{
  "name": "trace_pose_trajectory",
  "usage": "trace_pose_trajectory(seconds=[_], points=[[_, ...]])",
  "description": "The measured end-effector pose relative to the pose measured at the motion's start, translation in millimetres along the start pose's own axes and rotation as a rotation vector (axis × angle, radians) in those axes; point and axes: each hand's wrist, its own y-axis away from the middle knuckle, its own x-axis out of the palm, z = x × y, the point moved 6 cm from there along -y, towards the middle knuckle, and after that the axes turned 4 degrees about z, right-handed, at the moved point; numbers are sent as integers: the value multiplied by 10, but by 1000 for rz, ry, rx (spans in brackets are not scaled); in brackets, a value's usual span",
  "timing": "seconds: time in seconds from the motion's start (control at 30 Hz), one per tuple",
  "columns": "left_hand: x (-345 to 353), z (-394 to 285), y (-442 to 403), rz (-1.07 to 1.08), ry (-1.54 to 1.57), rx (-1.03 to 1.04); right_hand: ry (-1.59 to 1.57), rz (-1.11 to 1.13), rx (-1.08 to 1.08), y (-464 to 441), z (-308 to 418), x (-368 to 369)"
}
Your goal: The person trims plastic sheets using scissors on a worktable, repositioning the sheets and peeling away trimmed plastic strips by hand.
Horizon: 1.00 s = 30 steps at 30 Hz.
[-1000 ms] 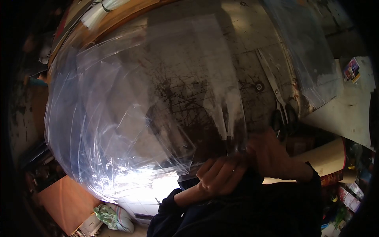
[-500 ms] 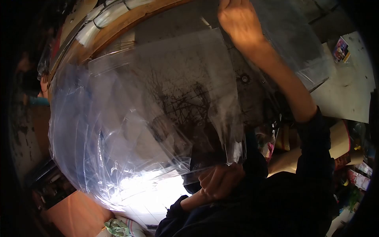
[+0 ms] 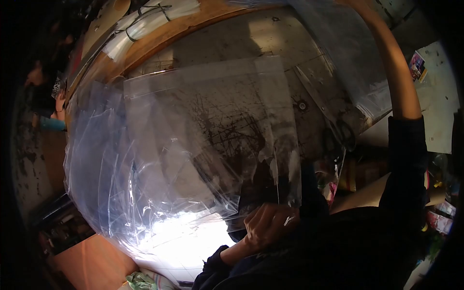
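No text, label, brand, number or sign is showing readably. At two o'clock, a small colourful card (image 3: 416, 65) is lying against a pale sheet (image 3: 441, 111), and any lettering on it is coming out too small to read. Towards four o'clock, at the edge, a red-and-white packet (image 3: 441, 223) is showing blurred markings; nearer the middle, a pink wrapper (image 3: 331, 191) is showing nothing legible. At five o'clock, the dark jacket (image 3: 338, 246) is bearing faint pale marks, too unclear to call letters.
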Motion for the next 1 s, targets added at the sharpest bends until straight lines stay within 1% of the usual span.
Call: trace_pose_trajectory(seconds=[0.03,0.07,0.1,0.13,0.23,0.27,0.3,0.33,0.37,0.43,0.47,0.53,0.6,0.67,0.73,0.8,0.83,0.9,0.93,1.0], points=[[-3,2,-33,-1,2,-2,0,2,-2,164,172,-360],[-1,-2,-70,16,-10,0,-300,140,166,357,263,-644],[-1,-7,-94,33,-22,1,-601,280,336,522,299,-739],[-4,-7,-106,32,-21,-2,-549,288,315,766,-6,-832],[-5,-17,-149,40,-13,-7,-322,353,414,1394,-268,-1415],[-7,-23,-166,46,-11,-7,-294,421,415,1596,-350,-1590],[-8,-27,-183,52,-8,-6,-279,496,499,1839,-519,-1753],[-10,-29,-196,49,-9,-6,-134,555,594,2077,-630,-1909],[-5,-33,-206,62,-15,-7,166,510,497,2470,-915,-2033],[4,-30,-224,72,-23,-5,966,544,546,2826,-670,-2263],[-1,-22,-224,57,-3,-5,1009,515,570,2891,-405,-2281],[5,3,-209,43,10,-8,898,511,271,2971,-29,-2162],[-16,42,-165,1,61,-37,-79,348,861,2948,264,-1934],[-57,38,-163,-25,42,-40,-425,671,736,2908,744,-1645],[-85,56,-165,-52,27,-40,-698,905,528,2824,1284,-1415],[-115,70,-143,-90,26,-7,-1037,940,872,2950,1579,-1184],[-127,66,-145,-85,37,-17,-1040,942,881,2993,1656,-1124],[-147,75,-152,-80,54,-6,-1229,920,1026,3093,1750,-1022],[-154,74,-155,-82,71,10,-1229,919,1028,3100,1741,-996],[-155,85,-149,-78,90,-7,-1319,1003,1223,3199,1745,-923]])
